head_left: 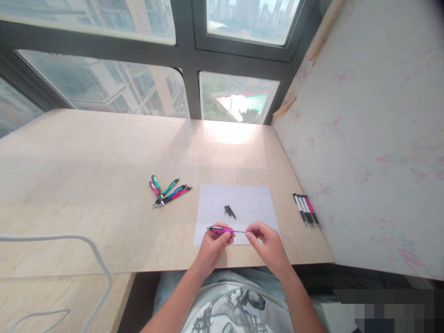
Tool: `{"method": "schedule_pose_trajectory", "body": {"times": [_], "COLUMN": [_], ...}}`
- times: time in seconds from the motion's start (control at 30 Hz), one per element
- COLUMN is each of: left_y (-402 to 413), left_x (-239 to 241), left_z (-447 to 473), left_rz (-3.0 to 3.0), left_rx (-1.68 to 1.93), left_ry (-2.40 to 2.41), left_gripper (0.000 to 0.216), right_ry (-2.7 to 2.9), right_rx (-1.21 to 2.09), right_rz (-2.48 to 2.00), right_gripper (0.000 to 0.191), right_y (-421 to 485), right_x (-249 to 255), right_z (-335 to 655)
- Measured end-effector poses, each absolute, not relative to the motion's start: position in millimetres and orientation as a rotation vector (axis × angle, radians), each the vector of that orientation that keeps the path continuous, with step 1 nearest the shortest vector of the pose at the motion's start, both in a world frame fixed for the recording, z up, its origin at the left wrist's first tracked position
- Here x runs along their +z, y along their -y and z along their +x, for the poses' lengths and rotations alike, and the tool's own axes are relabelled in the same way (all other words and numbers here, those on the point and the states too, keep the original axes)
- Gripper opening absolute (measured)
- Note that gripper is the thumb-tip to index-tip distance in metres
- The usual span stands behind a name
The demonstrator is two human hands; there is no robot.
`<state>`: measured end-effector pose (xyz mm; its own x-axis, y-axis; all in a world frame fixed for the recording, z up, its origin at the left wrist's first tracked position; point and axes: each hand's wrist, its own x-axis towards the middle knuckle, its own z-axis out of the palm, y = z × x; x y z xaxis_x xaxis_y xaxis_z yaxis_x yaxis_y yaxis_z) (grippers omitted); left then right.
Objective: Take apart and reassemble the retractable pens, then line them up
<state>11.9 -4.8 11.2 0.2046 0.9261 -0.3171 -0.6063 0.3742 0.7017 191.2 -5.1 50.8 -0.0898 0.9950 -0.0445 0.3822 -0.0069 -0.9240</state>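
My left hand [215, 243] is closed round the magenta barrel of a click pen [221, 230], whose black clip end points left. A thin dark refill [239, 231] sticks out of the barrel's open right end. The thumb and fingertips of my right hand [265, 240] pinch the refill's far end. Both hands are over the lower part of a white sheet of paper [256, 203] with faint lines of writing at its top. Just beyond them on the sheet lie a few small black pen parts [229, 212].
Several pens [173, 190] in green, pink and blue lie in a loose pile left of the paper. On the right, a row of pens [305, 209], white and one pink, lies beside the wallpapered wall [364, 152]. A white cable [100, 259] loops at the left front.
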Motion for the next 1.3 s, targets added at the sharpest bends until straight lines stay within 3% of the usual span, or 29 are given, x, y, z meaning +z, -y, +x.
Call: {"method": "schedule_pose_trajectory", "body": {"times": [0.13,0.23,0.43,0.63,1.13,1.3], "left_y": [3.2,2.3,2.2,3.7,3.5,3.5], "left_x": [8.4,7.6,6.5,4.6,6.0,5.3], "left_z": [9.7,8.7,8.9,8.4,8.4,9.4], "left_rz": [0.375,0.313,0.299,0.320,0.326,0.324], "left_rx": [1.147,1.162,1.170,1.171,1.163,1.184], "left_ry": [-0.772,-0.757,-0.729,-0.716,-0.724,-0.723], "left_gripper": [0.016,0.018,0.019,0.016,0.016,0.015], "right_ry": [1.474,1.519,1.850,2.096,2.129,1.783], "right_rx": [1.210,1.261,0.817,0.705,0.558,0.822], "right_rz": [-1.367,-1.323,-1.556,-1.599,-1.767,-1.585], "right_gripper": [0.017,0.032,0.032,0.037,0.020,0.018], "right_y": [3.4,-3.2,-31.1,-47.6,-52.5,-40.9], "right_x": [42.6,32.6,16.2,15.6,9.2,15.4], "right_z": [182.1,181.4,178.8,166.7,159.9,172.4]}}
